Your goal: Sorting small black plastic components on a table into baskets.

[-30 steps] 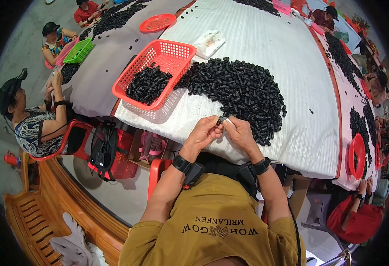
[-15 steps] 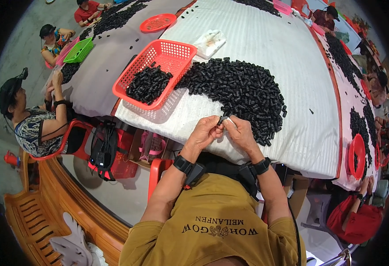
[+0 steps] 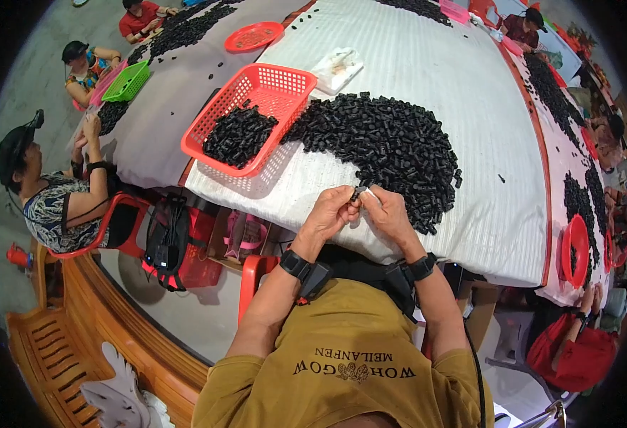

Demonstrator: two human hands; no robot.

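Note:
At the table's near edge, my left hand [image 3: 332, 212] is closed in a pinch on a small black cylindrical part [image 3: 357, 193]. My right hand [image 3: 389, 214] meets it from the other side, thumb and fingers pressed together at the same part. A small whitish bit shows beside the right thumb; I cannot make out what it is. Just beyond my fingers spreads a heap of like black parts [image 3: 392, 143]. To the left of the heap stands a red plastic basket [image 3: 210, 107], tilted in view, with more black parts inside.
A folded white cloth or tissue [image 3: 338, 70] lies behind the basket. Farther off is a red round tray [image 3: 255, 37]. A green basket [image 3: 127, 81] sits by a person [image 3: 63, 192] on the left. At right are a red bowl [image 3: 575, 250] and other people. A black bag [image 3: 167, 242] hangs below the table.

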